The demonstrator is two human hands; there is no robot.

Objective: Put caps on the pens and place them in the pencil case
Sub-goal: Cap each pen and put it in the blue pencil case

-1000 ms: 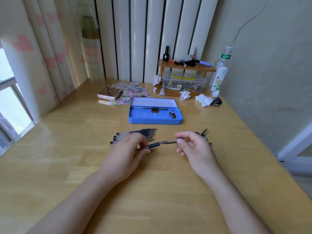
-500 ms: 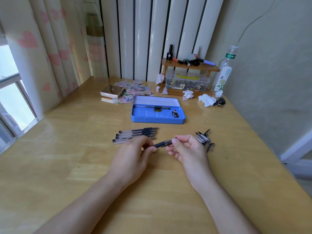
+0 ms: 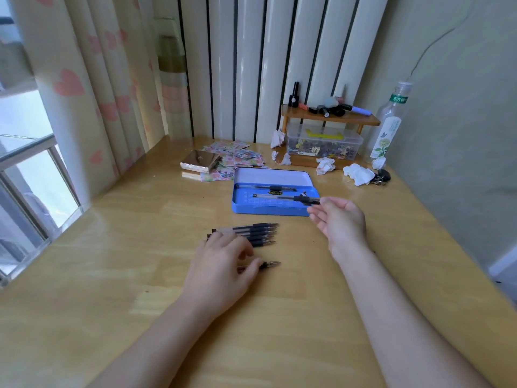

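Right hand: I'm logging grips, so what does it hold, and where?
The right hand pinches a capped pen at its cap end, over the pencil case.

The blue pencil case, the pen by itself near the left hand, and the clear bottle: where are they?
blue pencil case (image 3: 268,210): head view, front wall.
lone pen (image 3: 270,264): head view, bare tip end.
clear bottle (image 3: 387,133): head view, label.
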